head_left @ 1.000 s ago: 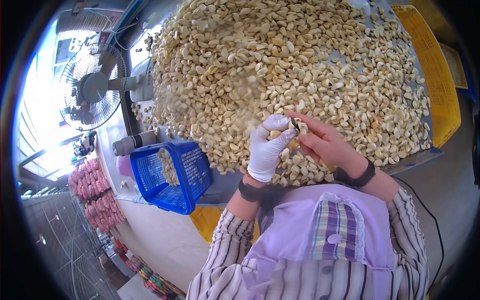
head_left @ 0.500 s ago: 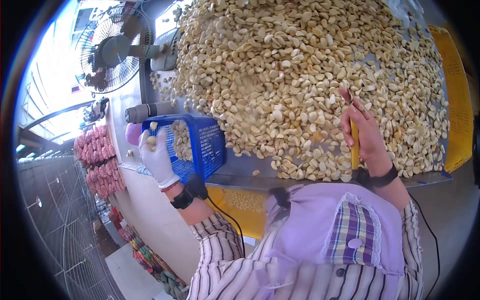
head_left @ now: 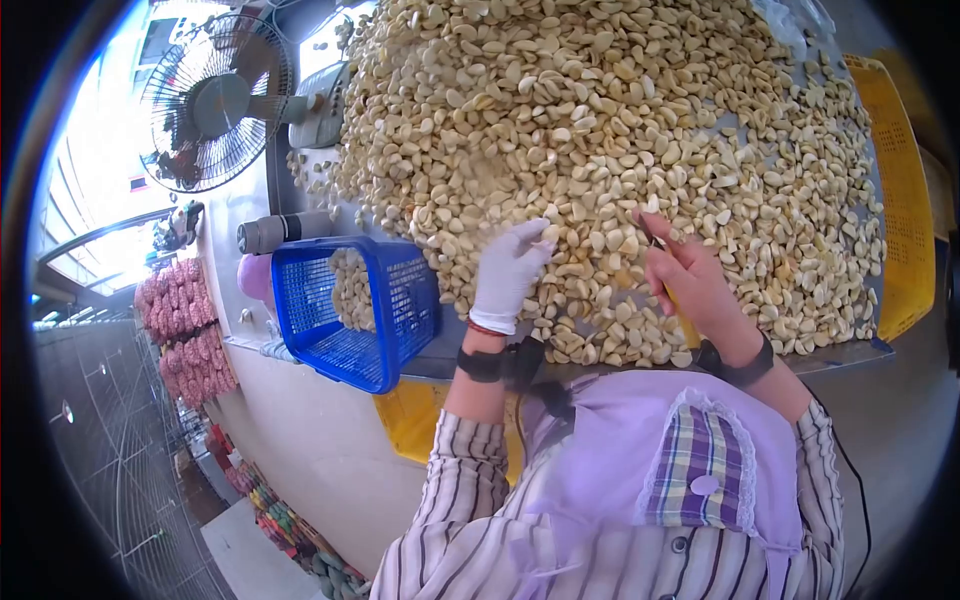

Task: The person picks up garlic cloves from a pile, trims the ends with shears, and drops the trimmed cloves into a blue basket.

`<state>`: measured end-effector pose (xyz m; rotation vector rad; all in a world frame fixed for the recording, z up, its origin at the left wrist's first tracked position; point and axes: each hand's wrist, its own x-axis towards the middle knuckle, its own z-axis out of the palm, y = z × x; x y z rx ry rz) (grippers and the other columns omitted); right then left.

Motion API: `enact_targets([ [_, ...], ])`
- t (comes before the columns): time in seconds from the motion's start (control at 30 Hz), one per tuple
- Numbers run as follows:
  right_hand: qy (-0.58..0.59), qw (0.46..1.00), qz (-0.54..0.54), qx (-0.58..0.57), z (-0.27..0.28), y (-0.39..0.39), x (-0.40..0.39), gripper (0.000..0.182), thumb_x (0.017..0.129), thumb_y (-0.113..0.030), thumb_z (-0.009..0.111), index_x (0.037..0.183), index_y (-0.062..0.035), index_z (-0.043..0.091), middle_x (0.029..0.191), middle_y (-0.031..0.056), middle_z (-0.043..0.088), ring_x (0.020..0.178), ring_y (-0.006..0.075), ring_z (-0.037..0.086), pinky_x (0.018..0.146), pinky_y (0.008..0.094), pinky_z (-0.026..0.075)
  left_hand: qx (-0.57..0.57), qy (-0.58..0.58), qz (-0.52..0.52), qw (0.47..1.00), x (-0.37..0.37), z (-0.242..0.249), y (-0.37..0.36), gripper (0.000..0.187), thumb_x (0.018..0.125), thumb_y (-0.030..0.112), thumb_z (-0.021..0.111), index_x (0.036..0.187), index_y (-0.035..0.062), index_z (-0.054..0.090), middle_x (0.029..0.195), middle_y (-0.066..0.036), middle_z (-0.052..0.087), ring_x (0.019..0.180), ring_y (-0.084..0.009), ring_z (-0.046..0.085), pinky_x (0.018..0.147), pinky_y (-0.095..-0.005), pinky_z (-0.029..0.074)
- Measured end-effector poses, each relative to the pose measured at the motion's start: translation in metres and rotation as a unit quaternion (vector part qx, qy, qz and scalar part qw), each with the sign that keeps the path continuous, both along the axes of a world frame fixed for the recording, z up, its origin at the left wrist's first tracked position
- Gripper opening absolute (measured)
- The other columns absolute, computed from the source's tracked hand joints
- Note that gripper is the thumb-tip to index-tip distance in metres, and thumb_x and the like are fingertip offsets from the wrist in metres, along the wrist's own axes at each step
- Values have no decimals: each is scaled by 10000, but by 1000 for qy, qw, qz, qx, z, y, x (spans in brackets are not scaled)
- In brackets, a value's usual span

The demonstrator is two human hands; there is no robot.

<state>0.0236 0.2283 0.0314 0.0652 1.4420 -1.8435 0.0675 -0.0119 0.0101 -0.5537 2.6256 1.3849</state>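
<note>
Pale cream kernels [head_left: 600, 110], shaped like large split beans, cover the metal table in a broad heap. My left hand [head_left: 507, 275], in a white glove, is over the heap's near edge. Its thumb and fingers are closed around a pale kernel [head_left: 549, 233]. To its right my bare right hand [head_left: 695, 285] grips a small knife with a yellow handle [head_left: 686, 328]. The knife's short dark blade [head_left: 648, 232] points away from me, close to the kernels. A blue plastic basket [head_left: 405, 300] lies tilted left of my left hand, with kernels inside.
A fan [head_left: 220, 105] stands at the far left, near a grey cylinder [head_left: 265, 233]. One yellow crate [head_left: 905, 200] is past the table's right end. Another yellow crate [head_left: 410, 415] sits below the front edge. Clear plastic [head_left: 795, 25] lies at the back right.
My left hand has moved right from the blue basket's opening, where kernels were at its fingers, to the heap. My right hand has shifted slightly left with the knife, which tilts more.
</note>
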Motion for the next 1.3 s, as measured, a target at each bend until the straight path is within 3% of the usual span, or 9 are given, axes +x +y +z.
enact_targets([
  [0.47,-12,995,88,48,-5,-15,8,416,912,-125,473,1327,-124,463,619,-35,497,446,29,401,426,174,350,729,64,12,682,43,34,25,320,762,139,654,1035,24,532,943,-97,541,814,-187,565,572,-243,477],
  [0.6,-25,999,25,9,-10,-11,2,451,917,-204,526,1345,-98,427,604,-27,499,423,30,428,398,180,365,280,-52,177,942,23,37,-21,354,755,257,688,1020,44,591,803,-57,582,810,-236,599,601,-318,489],
  [0.7,-15,999,35,17,-11,-15,6,451,913,-217,535,1341,-113,436,608,-24,505,433,28,431,405,179,372,-245,-29,11,969,1,-4,-35,364,751,290,694,997,34,616,746,-75,615,744,-252,609,645,-349,479],
  [0.8,2,998,53,41,-6,-14,8,446,909,-225,543,1334,-127,447,614,-20,510,439,27,431,410,179,381,-252,74,-12,965,1,-34,-46,383,757,279,683,1027,18,605,808,-133,629,729,-287,603,699,-379,473],
  [0.87,12,998,56,33,-5,-10,10,449,904,-231,552,1332,-138,453,620,-18,517,445,26,433,412,181,387,-202,67,-34,976,6,-34,-47,336,766,237,665,1021,25,610,834,-101,641,693,-244,595,598,-324,473],
  [0.97,-9,999,34,31,-6,-9,7,446,905,-215,546,1332,-131,451,625,-15,521,442,27,439,408,184,390,485,-38,88,869,12,9,-30,297,803,89,563,1095,38,553,916,-59,609,583,-85,481,389,-185,318],
  [1.13,-10,1000,18,16,-9,-10,7,446,907,-195,540,1335,-118,443,621,-13,519,433,32,441,403,187,390,715,21,112,689,4,11,-12,276,852,157,587,1089,20,558,883,-57,601,597,-99,515,426,-189,358],
  [1.2,-22,1000,3,5,-8,-12,8,454,905,-191,544,1338,-112,435,614,-12,513,429,35,437,399,189,387,181,10,86,980,-20,8,0,228,876,221,584,978,17,599,790,-34,583,634,-125,547,493,-248,434],
  [1.3,-13,1000,9,22,-8,-13,9,450,906,-179,543,1337,-112,435,619,-13,511,426,34,433,398,184,377,-173,104,-76,976,-31,-29,2,207,859,232,581,897,34,631,725,-71,591,678,-213,595,622,-344,474],
])
